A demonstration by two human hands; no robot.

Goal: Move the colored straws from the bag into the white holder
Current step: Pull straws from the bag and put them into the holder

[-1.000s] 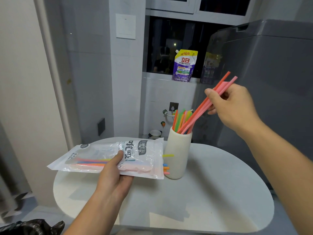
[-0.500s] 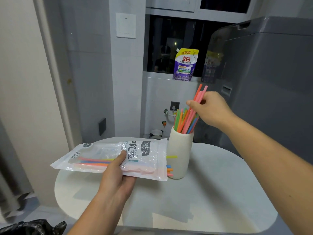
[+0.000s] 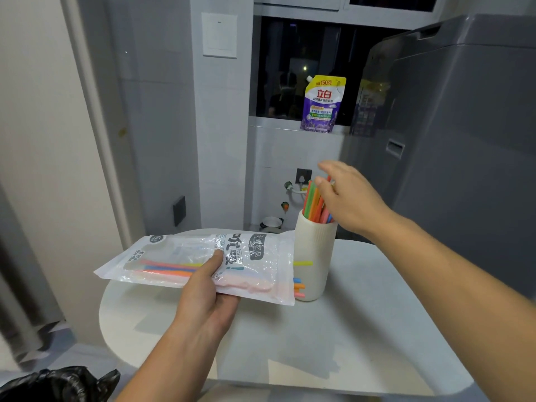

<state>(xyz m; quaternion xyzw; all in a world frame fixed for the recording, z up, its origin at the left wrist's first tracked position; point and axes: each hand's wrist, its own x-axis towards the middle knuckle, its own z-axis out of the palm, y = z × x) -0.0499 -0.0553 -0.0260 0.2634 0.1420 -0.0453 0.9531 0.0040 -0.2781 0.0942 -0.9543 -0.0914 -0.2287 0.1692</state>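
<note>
A clear plastic bag (image 3: 162,258) with printed lettering lies flat over the table, held by my left hand (image 3: 207,288) with the thumb on top. Several colored straws (image 3: 169,269) lie inside it, and their ends (image 3: 298,284) stick out of its right side. The white holder (image 3: 314,256) stands upright just right of the bag, with several straws (image 3: 314,203) standing in it. My right hand (image 3: 346,198) hovers over those straws with fingers spread and relaxed, holding nothing.
A white oval table (image 3: 333,343) carries the holder. A grey washing machine (image 3: 464,140) stands at the right. A purple detergent pouch (image 3: 322,104) sits on the window ledge behind. A black plastic bag (image 3: 52,384) lies on the floor at lower left.
My right hand lowered the pink and orange straws into the holder and let them go; its fingers are now spread. My left hand and the bag stayed put.
</note>
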